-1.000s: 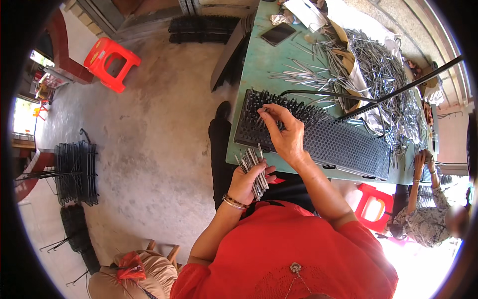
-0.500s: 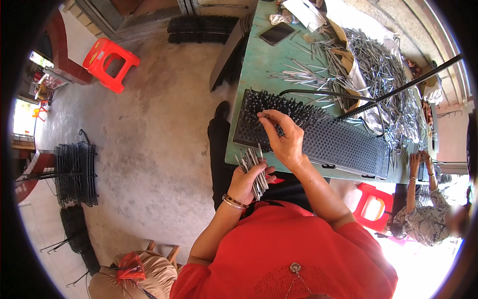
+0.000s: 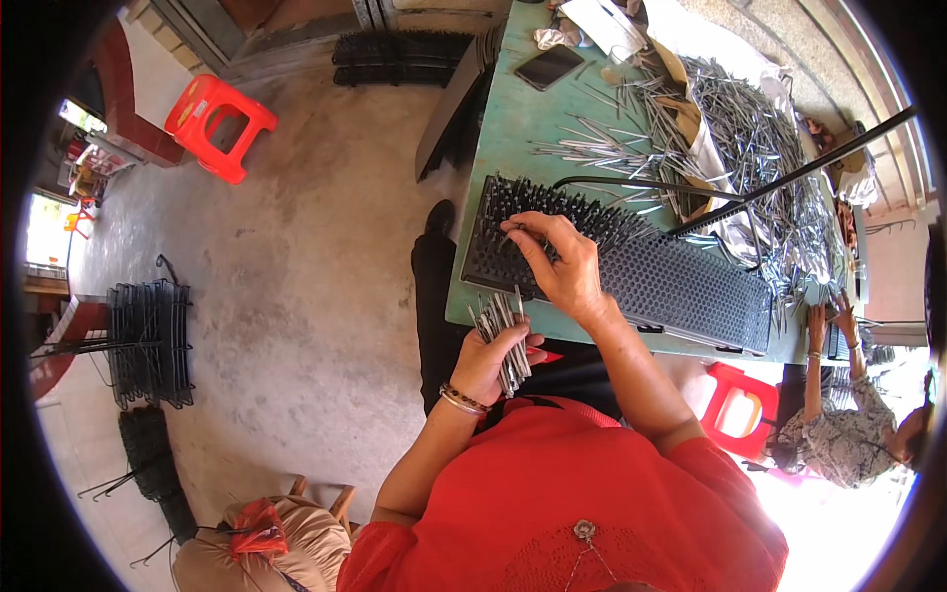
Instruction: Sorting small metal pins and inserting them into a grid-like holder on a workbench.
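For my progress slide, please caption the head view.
Left hand clutching thin grey rods, right hand pinched over a black perforated board on a green table.

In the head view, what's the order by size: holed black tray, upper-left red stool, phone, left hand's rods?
1. Black tray
2. Red stool
3. Phone and rods: too alike to rank; the left hand covers part of the rods.

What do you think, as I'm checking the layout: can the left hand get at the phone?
Probably not: the left hand holds many thin rods, and the right hand and black perforated block lie between.
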Demonstrator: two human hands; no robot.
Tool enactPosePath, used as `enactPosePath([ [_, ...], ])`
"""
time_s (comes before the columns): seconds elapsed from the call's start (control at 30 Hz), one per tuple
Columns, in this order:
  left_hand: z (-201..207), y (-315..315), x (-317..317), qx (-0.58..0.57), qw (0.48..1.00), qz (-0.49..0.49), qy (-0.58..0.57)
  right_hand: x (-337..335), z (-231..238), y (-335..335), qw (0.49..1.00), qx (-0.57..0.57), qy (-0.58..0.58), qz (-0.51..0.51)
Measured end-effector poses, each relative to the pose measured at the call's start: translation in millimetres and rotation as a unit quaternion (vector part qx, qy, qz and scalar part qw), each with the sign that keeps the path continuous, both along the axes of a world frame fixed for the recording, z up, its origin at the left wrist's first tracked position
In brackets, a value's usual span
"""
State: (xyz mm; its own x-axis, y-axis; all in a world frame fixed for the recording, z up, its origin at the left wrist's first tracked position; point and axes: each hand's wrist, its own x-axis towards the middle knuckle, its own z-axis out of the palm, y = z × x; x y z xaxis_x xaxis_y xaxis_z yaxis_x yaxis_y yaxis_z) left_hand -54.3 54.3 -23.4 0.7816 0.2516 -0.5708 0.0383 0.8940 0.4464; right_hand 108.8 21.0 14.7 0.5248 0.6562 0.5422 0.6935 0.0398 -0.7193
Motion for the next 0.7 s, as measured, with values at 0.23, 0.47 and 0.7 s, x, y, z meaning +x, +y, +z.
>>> enactPosePath([
  [0.23, -2.8, -0.6, -0.1, -0.002, 1.0, -0.003, -0.01, -6.8, -12.6, 0.5, 0.998, 0.024, 0.034, -0.044],
  [0.47, -1.2, 0.4, 1.3, -0.005, 1.0, -0.006, -0.003, -4.4, -0.9, 1.9, 0.985, -0.027, -0.172, -0.012],
  [0.7, -0.2, 0.0, 3.1, -0.002, 1.0, -0.015, 0.0, -5.8, -1.2, -0.4, 0.982, -0.008, -0.185, -0.03],
])
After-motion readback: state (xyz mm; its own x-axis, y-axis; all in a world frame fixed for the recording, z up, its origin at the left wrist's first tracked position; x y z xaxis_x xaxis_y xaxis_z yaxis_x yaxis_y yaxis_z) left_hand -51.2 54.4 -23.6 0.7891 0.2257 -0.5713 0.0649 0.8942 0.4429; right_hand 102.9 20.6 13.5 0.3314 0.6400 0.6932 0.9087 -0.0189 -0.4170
